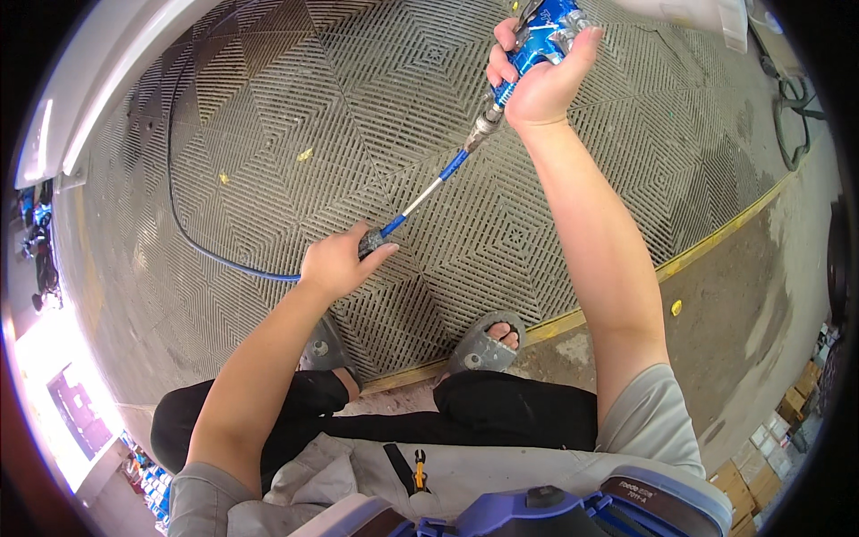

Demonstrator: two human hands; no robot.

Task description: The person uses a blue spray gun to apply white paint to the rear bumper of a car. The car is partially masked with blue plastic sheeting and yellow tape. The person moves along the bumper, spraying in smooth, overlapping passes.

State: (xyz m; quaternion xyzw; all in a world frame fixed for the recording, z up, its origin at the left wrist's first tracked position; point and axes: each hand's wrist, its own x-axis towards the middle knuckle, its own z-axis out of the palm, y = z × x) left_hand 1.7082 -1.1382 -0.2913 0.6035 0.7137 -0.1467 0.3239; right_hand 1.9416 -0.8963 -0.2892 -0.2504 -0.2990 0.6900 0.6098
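In my right hand [546, 85], at the top, is a shiny blue spray gun [541, 40], its handle pointing down toward me; the fingers are wrapped around it. A metal coupling [483, 127] joins the handle to a blue air hose [455, 165], which has a white band. Lower and to the left, my left hand [340, 262] is closed around the hose at a dark, worn sleeve [371, 242]. The stretch between my hands runs straight. Beyond my left hand the hose curves away to the upper left over the floor.
Grey slatted floor tiles [429, 215] lie below, edged by a yellow strip [707, 242]. White curved panels stand at the upper left [116, 98] and upper right [707, 18]. Another hose [792, 125] lies at right. Cardboard boxes [756, 479] sit lower right. A respirator [537, 515] shows below.
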